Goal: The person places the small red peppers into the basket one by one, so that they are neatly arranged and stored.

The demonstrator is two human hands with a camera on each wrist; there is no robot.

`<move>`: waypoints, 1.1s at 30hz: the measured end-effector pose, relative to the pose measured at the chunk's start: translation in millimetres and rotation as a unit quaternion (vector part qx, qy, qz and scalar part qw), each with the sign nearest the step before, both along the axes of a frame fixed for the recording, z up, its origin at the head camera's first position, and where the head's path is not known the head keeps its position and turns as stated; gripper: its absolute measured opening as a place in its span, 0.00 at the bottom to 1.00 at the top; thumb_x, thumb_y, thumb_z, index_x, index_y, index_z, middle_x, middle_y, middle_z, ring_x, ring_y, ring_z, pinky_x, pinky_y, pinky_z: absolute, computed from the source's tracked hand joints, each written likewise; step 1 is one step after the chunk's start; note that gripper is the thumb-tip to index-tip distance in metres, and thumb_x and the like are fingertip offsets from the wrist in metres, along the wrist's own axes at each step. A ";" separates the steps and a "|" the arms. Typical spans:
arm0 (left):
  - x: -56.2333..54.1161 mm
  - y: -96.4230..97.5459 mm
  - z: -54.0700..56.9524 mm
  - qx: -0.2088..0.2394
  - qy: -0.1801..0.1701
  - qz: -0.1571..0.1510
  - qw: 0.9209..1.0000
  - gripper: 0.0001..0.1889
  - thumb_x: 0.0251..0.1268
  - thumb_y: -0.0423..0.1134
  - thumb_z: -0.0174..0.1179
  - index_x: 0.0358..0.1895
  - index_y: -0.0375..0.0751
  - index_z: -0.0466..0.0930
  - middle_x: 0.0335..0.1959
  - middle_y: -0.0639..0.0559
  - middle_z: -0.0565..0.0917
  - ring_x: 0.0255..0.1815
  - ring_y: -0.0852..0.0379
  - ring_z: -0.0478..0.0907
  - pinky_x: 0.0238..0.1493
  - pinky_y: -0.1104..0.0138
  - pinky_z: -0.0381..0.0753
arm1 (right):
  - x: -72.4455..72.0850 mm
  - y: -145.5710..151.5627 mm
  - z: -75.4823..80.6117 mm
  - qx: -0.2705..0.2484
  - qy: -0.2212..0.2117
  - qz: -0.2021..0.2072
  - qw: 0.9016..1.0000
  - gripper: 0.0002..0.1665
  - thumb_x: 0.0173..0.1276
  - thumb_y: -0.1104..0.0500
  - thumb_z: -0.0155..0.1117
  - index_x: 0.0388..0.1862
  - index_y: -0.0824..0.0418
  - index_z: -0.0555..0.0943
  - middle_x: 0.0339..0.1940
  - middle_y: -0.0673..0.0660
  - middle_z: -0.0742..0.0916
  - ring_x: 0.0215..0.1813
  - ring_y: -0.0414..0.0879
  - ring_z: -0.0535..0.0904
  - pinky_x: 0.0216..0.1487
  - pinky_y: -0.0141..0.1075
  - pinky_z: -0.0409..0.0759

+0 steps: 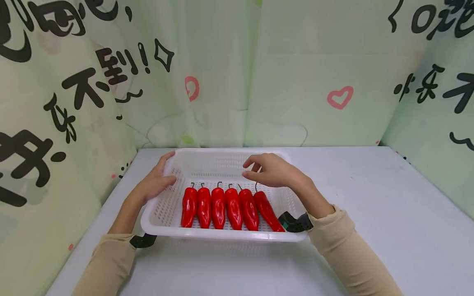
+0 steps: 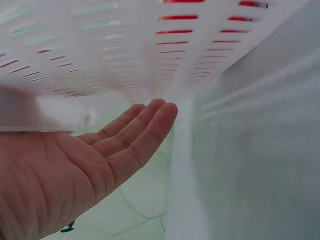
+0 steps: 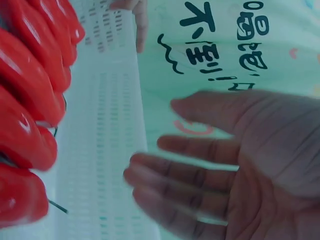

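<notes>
A white perforated plastic basket (image 1: 229, 234) is tilted toward me above the table. Several glossy red peppers (image 1: 218, 208) with thin green stems lie side by side in it, the rightmost one slanting. My left hand (image 1: 153, 183) holds the basket by its left end, thumb over the rim; in the left wrist view, its fingers (image 2: 142, 142) reach beneath the slotted underside. Over the basket's far right part hovers my right hand (image 1: 275, 169), fingers relaxed and slightly bent, holding nothing. The right wrist view shows its palm and spread fingers (image 3: 192, 175) beside the basket wall, slightly blurred.
Below the basket is a white table (image 1: 377, 197). A pale green curtain (image 1: 289, 74) with black lettering and pink hearts surrounds the back and both sides. Dark wrist straps (image 1: 295, 222) sit at both beige sleeves (image 1: 349, 242).
</notes>
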State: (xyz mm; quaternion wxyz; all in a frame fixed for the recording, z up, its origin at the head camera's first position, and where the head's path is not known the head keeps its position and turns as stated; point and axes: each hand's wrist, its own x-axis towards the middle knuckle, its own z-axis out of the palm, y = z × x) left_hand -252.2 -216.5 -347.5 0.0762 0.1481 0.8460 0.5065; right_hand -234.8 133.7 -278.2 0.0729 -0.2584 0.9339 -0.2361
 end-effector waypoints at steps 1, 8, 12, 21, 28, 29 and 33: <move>0.3 0.2 -0.8 0.003 -0.003 0.000 1.000 0.44 0.69 0.29 0.49 0.83 0.45 0.35 0.71 0.27 0.62 0.59 0.30 0.74 0.49 0.45 0.87 | 3.1 -0.5 2.5 -0.008 0.004 0.000 1.000 0.21 0.74 0.52 0.62 0.59 0.63 0.82 0.45 0.58 0.89 0.45 0.52 0.86 0.47 0.42 0.86; -0.5 4.8 -0.6 -0.004 0.002 0.001 1.000 0.44 0.69 0.29 0.49 0.83 0.45 0.36 0.71 0.27 0.63 0.58 0.31 0.75 0.48 0.45 0.87 | 24.8 4.3 21.7 -0.049 0.044 -0.011 0.998 0.19 0.74 0.52 0.62 0.58 0.59 0.83 0.43 0.54 0.89 0.44 0.49 0.84 0.46 0.43 0.85; -1.8 5.4 1.7 -0.013 0.005 0.002 1.000 0.44 0.69 0.29 0.49 0.83 0.44 0.36 0.71 0.27 0.63 0.58 0.31 0.75 0.49 0.45 0.87 | 36.6 9.7 26.9 -0.077 0.064 -0.019 0.995 0.19 0.74 0.52 0.63 0.59 0.58 0.83 0.44 0.53 0.89 0.44 0.48 0.84 0.45 0.42 0.84; 0.9 2.3 1.9 -0.007 0.000 0.005 1.000 0.44 0.69 0.29 0.49 0.83 0.45 0.36 0.71 0.27 0.62 0.59 0.30 0.74 0.49 0.44 0.86 | 60.8 25.3 27.0 -0.097 0.088 -0.031 0.991 0.18 0.73 0.52 0.65 0.59 0.54 0.83 0.43 0.49 0.89 0.42 0.43 0.84 0.42 0.39 0.85; -1.4 4.0 -1.8 -0.007 0.002 0.002 1.000 0.44 0.69 0.28 0.48 0.83 0.45 0.36 0.71 0.27 0.63 0.59 0.31 0.74 0.51 0.44 0.85 | 73.7 36.9 24.1 -0.104 0.112 -0.033 0.988 0.15 0.73 0.55 0.67 0.56 0.54 0.84 0.40 0.47 0.89 0.39 0.39 0.84 0.42 0.38 0.85; -1.8 4.3 -1.8 -0.008 0.004 0.002 1.000 0.43 0.69 0.28 0.48 0.83 0.44 0.36 0.70 0.27 0.63 0.59 0.31 0.75 0.51 0.44 0.85 | 75.4 38.5 23.5 -0.107 0.115 -0.033 0.987 0.14 0.73 0.56 0.67 0.56 0.54 0.85 0.39 0.47 0.89 0.39 0.39 0.84 0.42 0.38 0.85; -2.8 4.1 -1.1 -0.029 0.013 0.007 0.999 0.43 0.68 0.30 0.48 0.83 0.42 0.38 0.71 0.27 0.63 0.59 0.32 0.74 0.54 0.44 0.84 | 80.7 44.2 19.9 -0.113 0.125 -0.037 0.985 0.12 0.73 0.56 0.67 0.53 0.54 0.85 0.37 0.45 0.89 0.39 0.37 0.83 0.42 0.35 0.85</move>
